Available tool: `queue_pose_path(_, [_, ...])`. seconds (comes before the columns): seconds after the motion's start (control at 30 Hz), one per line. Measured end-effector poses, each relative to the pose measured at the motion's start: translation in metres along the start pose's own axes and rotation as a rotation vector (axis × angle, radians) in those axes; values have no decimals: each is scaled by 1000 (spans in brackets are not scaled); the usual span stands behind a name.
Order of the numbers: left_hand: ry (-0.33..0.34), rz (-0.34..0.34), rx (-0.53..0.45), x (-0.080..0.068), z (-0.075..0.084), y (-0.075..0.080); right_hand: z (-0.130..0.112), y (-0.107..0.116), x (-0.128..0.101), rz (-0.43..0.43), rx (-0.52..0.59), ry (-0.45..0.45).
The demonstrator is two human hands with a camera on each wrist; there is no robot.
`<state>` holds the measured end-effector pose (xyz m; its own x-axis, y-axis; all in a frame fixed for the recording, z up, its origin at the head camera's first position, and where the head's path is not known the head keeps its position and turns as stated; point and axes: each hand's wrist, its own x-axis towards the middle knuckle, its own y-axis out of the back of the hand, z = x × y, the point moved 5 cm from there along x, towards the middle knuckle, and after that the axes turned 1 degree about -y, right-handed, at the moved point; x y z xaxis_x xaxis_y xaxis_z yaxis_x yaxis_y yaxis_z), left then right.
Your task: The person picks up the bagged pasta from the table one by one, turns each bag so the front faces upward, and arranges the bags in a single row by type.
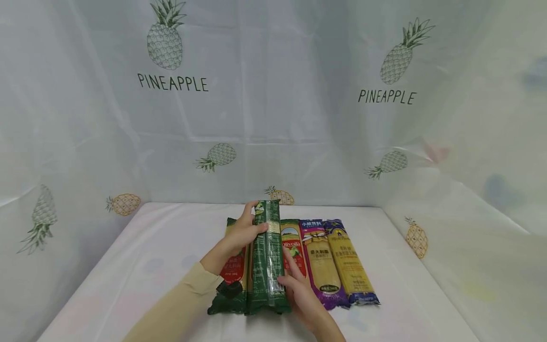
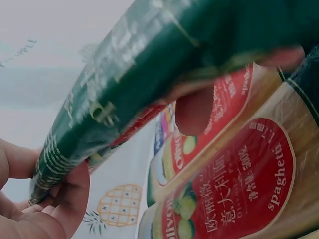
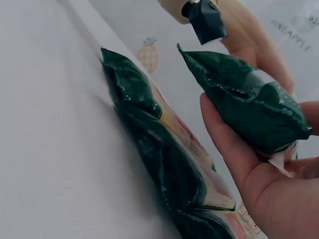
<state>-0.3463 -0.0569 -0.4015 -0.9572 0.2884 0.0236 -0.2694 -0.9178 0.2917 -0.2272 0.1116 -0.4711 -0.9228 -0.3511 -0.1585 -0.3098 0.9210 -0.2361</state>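
Note:
Both hands hold a green spaghetti packet (image 1: 266, 266), its printed back facing up, above a row of pasta packets. My left hand (image 1: 242, 233) grips its far end, thumb on top and fingers round the edge, as the left wrist view also shows. Near the closer end, my right hand (image 1: 299, 293) holds the packet from the right side, its fingers partly beneath it in the right wrist view. Red-labelled Olivoila spaghetti packets (image 2: 249, 184) lie underneath, partly covered in the head view by the held packet and my hands.
Right of these lie a purple pasta packet (image 1: 322, 261) and a yellow-and-blue pasta packet (image 1: 351, 261), side by side. They rest on a white table (image 1: 149, 266). A pineapple-print curtain (image 1: 273, 109) stands behind and along both sides. A small black device (image 3: 207, 22) sits on the left wrist.

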Motion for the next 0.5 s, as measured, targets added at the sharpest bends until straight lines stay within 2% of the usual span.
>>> queue_pose_path(0.1, [-15,-27,25,2,-4,-4,4,1,2,18,-20,38])
queue_pose_path(0.27, [-46,-49,113,1,-11,-8,12,6,5,71,-133,116])
queue_pose_path(0.5, [-164,-16,364,-2,-11,-5,14,5,9,96,-190,213])
